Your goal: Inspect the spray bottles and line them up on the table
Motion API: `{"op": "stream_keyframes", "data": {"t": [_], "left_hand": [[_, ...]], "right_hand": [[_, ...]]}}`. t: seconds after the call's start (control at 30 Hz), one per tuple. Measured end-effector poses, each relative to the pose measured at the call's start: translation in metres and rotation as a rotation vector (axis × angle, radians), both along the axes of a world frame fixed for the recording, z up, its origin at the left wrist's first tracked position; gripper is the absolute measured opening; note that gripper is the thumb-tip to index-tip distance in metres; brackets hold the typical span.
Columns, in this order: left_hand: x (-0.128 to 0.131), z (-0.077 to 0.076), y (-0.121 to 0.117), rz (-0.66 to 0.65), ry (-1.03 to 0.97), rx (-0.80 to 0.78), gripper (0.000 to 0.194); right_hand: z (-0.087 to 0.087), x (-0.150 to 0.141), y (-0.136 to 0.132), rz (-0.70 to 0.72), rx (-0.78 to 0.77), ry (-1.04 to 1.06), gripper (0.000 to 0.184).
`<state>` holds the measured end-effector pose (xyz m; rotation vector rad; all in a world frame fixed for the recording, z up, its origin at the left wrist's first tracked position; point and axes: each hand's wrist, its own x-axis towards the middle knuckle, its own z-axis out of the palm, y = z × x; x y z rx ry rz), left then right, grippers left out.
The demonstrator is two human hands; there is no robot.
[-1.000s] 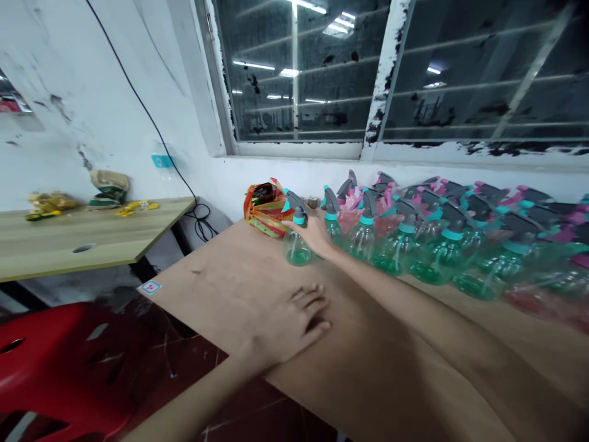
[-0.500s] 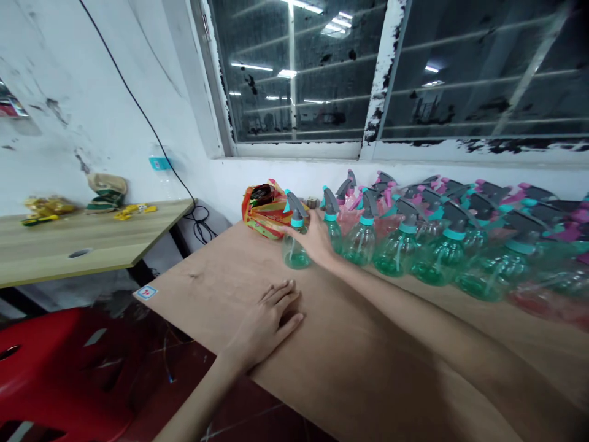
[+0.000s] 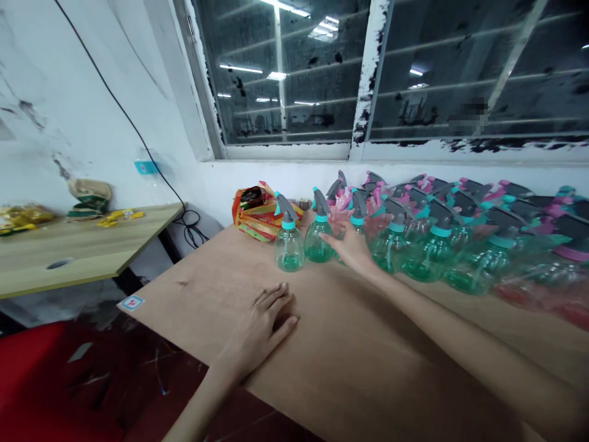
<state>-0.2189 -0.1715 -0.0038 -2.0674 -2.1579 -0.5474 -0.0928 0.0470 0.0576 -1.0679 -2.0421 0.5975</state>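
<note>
My left hand lies on the brown tabletop near its front edge, fingers outstretched and holding nothing. My right hand reaches to the row of spray bottles, its thumb and fingers apart. It is in front of a turquoise-collared spray bottle and hides most of its body. The thumb tip overlaps the right side of another spray bottle with green liquid; whether it touches cannot be told. Left of that stands a spray bottle with a grey trigger head and green liquid, upright and apart from both hands.
Several more spray bottles with green or red liquid crowd the right side below the window. A red and yellow bag lies behind the leftmost bottle. At left are a second table, a black cable and a red stool.
My right hand has let go of the leftmost spray bottle and moved right along the row. The left hand stays on the tabletop. The view has turned slightly right.
</note>
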Motion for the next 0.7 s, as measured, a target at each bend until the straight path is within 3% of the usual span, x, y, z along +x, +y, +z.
{"op": "stream_keyframes", "data": {"t": [0.27, 0.53, 0.6, 0.7], "left_hand": [[0.0, 0.002, 0.001, 0.01, -0.027, -0.014, 0.042], [-0.003, 0.001, 0.0, -0.017, -0.085, 0.04, 0.039], [-0.008, -0.004, 0.001, 0.024, -0.159, 0.104, 0.035], [-0.023, -0.011, 0.011, 0.188, -0.354, 0.33, 0.038]], "right_hand": [[0.02, -0.033, -0.001, -0.067, 0.056, -0.246, 0.057], [0.024, -0.019, -0.017, -0.031, 0.19, -0.354, 0.061], [0.024, -0.011, -0.023, -0.025, 0.211, -0.367, 0.06], [0.022, 0.002, -0.032, -0.019, 0.236, -0.381, 0.06]]}}
